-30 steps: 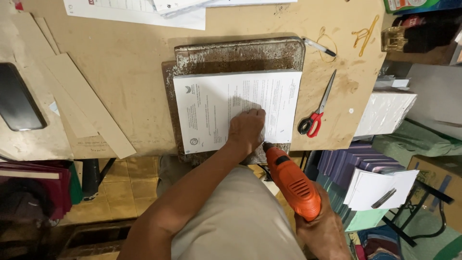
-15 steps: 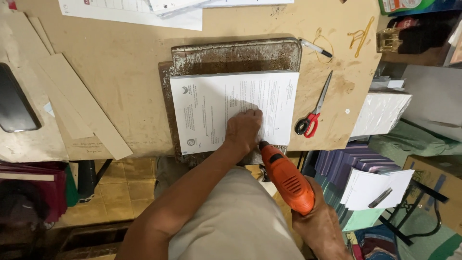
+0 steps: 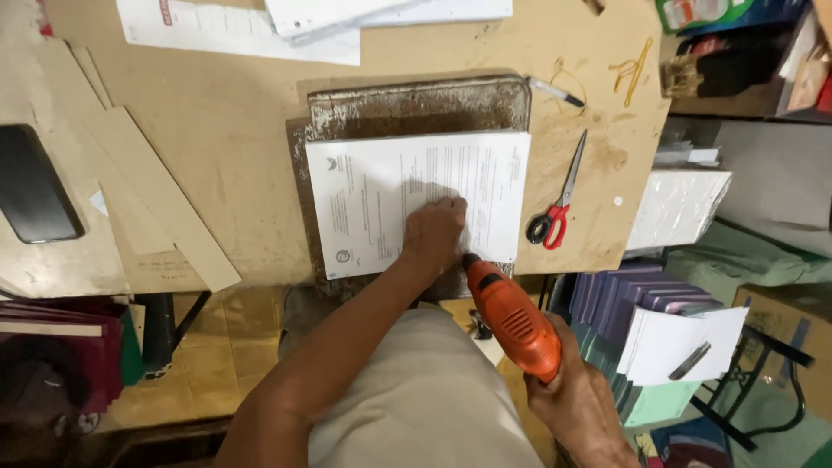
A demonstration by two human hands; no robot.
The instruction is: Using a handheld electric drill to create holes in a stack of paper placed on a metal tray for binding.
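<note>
A stack of white printed paper (image 3: 407,191) lies on a worn dark board (image 3: 416,108) at the table's near edge. My left hand (image 3: 433,234) presses down on the stack's lower middle, fingers curled flat on it. My right hand (image 3: 581,403) grips the handle of an orange electric drill (image 3: 511,316). The drill's nose points at the near edge of the stack, just right of my left hand. The drill bit itself is hidden.
Red-handled scissors (image 3: 559,204) and a pen (image 3: 555,91) lie right of the board. A dark phone (image 3: 35,186) and cardboard strips (image 3: 147,186) rest at the left. Loose papers (image 3: 260,26) sit at the far edge. Stacked books (image 3: 633,299) and boxes crowd the floor at right.
The drill has moved up and forward, so its nose now sits at the stack's near edge beside my left hand. My left hand has stayed pressed on the paper.
</note>
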